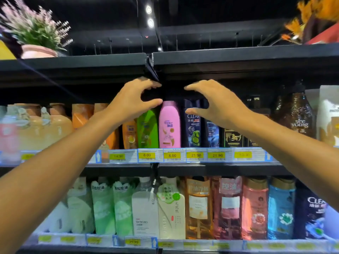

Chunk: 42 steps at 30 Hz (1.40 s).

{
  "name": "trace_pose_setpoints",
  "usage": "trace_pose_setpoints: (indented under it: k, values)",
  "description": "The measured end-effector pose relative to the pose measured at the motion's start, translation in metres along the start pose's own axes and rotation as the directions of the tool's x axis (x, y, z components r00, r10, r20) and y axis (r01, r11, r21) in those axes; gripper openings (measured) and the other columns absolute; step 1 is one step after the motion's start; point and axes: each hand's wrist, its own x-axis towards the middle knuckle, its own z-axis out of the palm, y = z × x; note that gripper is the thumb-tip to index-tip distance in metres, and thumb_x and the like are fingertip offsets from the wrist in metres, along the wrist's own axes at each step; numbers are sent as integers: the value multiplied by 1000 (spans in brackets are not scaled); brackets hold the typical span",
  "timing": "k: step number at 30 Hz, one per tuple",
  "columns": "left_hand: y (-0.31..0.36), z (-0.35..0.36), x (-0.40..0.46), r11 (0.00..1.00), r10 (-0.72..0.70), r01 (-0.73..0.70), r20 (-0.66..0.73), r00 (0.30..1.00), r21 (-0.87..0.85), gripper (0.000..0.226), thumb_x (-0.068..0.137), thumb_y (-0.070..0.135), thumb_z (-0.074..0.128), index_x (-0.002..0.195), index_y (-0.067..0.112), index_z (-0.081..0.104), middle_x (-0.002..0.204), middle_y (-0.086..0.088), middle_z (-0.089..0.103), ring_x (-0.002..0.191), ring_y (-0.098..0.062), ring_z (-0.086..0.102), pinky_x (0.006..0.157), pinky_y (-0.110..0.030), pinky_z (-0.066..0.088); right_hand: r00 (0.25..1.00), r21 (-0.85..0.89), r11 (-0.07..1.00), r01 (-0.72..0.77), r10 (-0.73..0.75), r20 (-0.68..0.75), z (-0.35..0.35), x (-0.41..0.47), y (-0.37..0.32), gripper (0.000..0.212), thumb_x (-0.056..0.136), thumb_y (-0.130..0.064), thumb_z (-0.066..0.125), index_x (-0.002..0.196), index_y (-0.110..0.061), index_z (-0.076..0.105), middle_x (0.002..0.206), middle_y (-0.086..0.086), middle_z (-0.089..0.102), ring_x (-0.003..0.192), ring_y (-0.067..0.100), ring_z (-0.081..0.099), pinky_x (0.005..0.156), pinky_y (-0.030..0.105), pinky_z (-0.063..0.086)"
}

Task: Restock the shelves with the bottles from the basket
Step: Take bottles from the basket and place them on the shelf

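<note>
Both hands are raised in front of the middle shelf (211, 163), one on either side of the pink shampoo bottle (169, 125). The left hand (132, 99) is held just left of the bottle's cap, forefinger and thumb curved into an open C, with nothing gripped between them; the thumb tip lies at or just beside the cap's left shoulder, and contact cannot be confirmed. The right hand (216, 101) is shaped in a mirrored C to the right of the cap, in front of the dark CLEAR bottle (192, 125), and is likewise empty.

The pink bottle stands upright, its long axis vertical, on the middle shelf above an 8.00 price tag (172, 155). It is flanked by a green bottle (148, 129) on its left and the CLEAR bottle on its right, each touching or just beside it. Its cap lies below the fingertips and between the two thumbs, slightly nearer the left hand.

It is judged that the bottle has just been seated in its row, or is about to be straightened; either way the next move would be a short reach inward and down onto the cap.

The basket is not in view. The shelf below the pink bottle is filled with upright bottles and refill pouches (113, 208). A potted lavender plant (34, 33) stands on the top shelf, up and left of the bottle.
</note>
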Motion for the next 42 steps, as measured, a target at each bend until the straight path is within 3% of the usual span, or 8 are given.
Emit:
trace_pose_setpoints:
  k: [5, 9, 14, 17, 23, 33, 39, 42]
  values:
    - [-35, -6, -24, 997, 14, -21, 90, 996, 78, 67, 79, 44, 83, 138, 18, 61, 133, -6, 63, 123, -23, 57, 105, -29, 40, 997, -4, 999, 40, -40, 68, 25, 15, -32, 82, 78, -53, 78, 146, -24, 45, 142, -1, 53, 130, 21, 47, 105, 43, 45]
    - [-43, -3, -31, 992, 28, -49, 175, 984, 115, 81, 74, 52, 83, 143, 20, 55, 129, -5, 60, 118, -21, 52, 93, -21, 34, 995, -47, 999, 25, -20, 103, 35, 18, -40, 89, 71, -55, 82, 145, -21, 46, 140, 1, 56, 127, 23, 49, 105, 42, 43]
    - [-47, 10, -30, 994, 5, -24, 183, 983, 103, 92, 70, 67, 75, 148, 27, 47, 136, 0, 54, 127, -19, 48, 106, -39, 45, 993, -117, 993, 2, 12, 113, 35, 20, -43, 87, 69, -54, 83, 143, -22, 49, 137, 0, 59, 130, 23, 46, 103, 41, 40]
    - [-46, 13, -30, 997, 44, -55, 176, 983, 56, 92, 69, 68, 73, 146, 26, 49, 138, 0, 55, 127, -19, 50, 107, -38, 44, 993, -146, 989, 2, 15, 116, 34, 21, -43, 87, 68, -55, 83, 142, -23, 51, 134, 0, 61, 130, 23, 45, 101, 42, 41]
    - [-46, 11, -33, 999, 50, -48, 155, 987, -16, 85, 75, 49, 82, 149, 26, 47, 144, 0, 55, 132, -14, 46, 101, -18, 31, 994, -162, 987, -10, 26, 102, 37, 19, -44, 89, 69, -55, 82, 144, -22, 49, 134, 0, 61, 133, 22, 41, 101, 40, 39]
    - [-43, 6, -35, 998, -15, 27, 216, 976, -54, 93, 68, 64, 72, 151, 32, 44, 145, 3, 58, 131, -16, 55, 102, -43, 53, 995, -168, 986, -10, 26, 99, 40, 17, -46, 88, 71, -53, 82, 144, -20, 48, 135, 1, 60, 134, 23, 42, 100, 40, 38]
    - [-44, 4, -40, 1000, 2, -8, 211, 977, 26, 90, 80, 65, 67, 157, 36, 28, 152, 4, 48, 140, -18, 43, 109, -41, 45, 990, -157, 987, -47, 66, 124, 36, 14, -52, 94, 73, -54, 80, 150, -18, 40, 143, 3, 53, 137, 23, 40, 107, 41, 38]
    - [-48, -8, -48, 999, 40, -39, 136, 990, -4, 78, 90, 57, 65, 156, 32, 32, 155, 5, 44, 144, -15, 37, 115, -38, 38, 990, -111, 990, -85, 96, 102, 32, 11, -59, 94, 75, -61, 74, 151, -18, 39, 145, 3, 52, 138, 22, 39, 111, 44, 40]
